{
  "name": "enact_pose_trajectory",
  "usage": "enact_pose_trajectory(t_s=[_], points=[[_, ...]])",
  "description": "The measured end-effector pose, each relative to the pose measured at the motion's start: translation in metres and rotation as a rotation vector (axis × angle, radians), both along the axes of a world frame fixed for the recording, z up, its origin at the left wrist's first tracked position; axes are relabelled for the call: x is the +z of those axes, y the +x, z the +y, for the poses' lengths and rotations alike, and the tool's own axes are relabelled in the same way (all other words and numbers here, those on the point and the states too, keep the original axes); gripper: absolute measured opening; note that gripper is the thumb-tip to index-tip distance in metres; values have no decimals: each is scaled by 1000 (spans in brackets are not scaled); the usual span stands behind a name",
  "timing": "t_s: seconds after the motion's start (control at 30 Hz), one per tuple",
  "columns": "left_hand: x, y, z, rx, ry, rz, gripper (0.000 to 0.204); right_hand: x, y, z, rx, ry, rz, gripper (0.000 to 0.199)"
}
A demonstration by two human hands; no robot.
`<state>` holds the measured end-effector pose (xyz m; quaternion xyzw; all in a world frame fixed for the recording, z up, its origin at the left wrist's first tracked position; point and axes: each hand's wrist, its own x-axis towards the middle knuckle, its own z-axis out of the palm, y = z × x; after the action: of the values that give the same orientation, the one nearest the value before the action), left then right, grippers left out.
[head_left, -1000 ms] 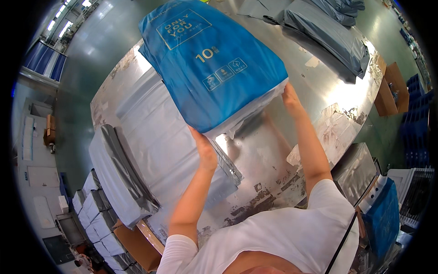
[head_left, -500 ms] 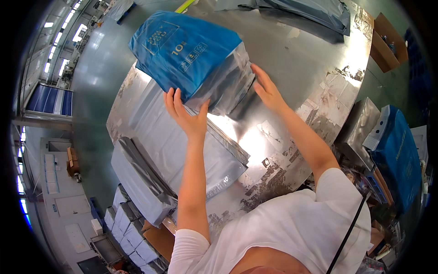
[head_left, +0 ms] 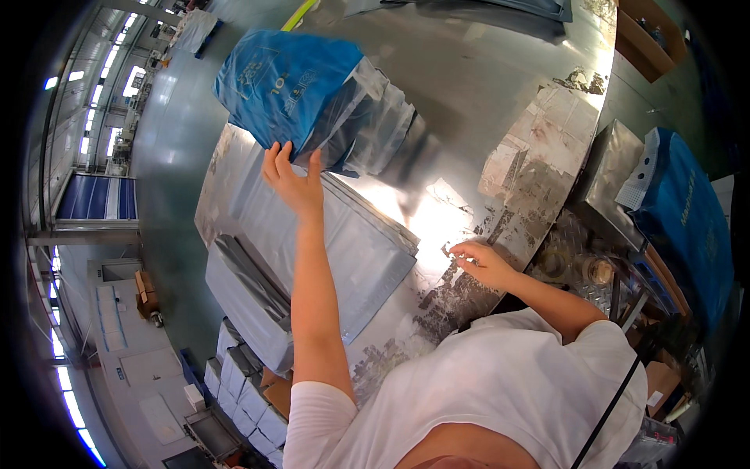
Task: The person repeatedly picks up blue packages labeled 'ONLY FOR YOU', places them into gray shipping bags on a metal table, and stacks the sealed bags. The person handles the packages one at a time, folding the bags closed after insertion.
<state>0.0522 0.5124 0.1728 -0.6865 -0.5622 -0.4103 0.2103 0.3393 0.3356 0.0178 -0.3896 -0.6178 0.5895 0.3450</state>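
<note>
A scuffed metal table [head_left: 445,94] fills the middle of the frame, tape remnants and dark worn patches along its lower right edge; on its left half, left of centre in the frame, lies a flat stack of grey plastic sheets [head_left: 367,262]; at the upper left of centre sits the blue printed package [head_left: 281,86], slanted, its right end showing crumpled clear and grey plastic; a second blue bag [head_left: 687,211] stands at the right of the frame, beside a silvery metal box [head_left: 613,168]; a folded grey bundle [head_left: 242,301] lies at the lower left, against the stack's left side; the left hand [head_left: 295,184] is spread, its fingers against the package's lower edge, though whether they press or merely rest there I cannot tell; the right hand [head_left: 483,264], right of centre and well apart from the package, is loosely curled near the table's lower edge, its fingers slightly parted.
</note>
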Motion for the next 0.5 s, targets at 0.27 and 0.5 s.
enact_pose_trajectory(t_s=[0.27, 0.5], points=[[12, 7, 7, -56, 10, 95, 32, 0, 33, 5, -194, 17, 22, 23], [-10, 24, -60, -94, -81, -15, 33, 102, 172, 13, -831, 597, -1266, 23]])
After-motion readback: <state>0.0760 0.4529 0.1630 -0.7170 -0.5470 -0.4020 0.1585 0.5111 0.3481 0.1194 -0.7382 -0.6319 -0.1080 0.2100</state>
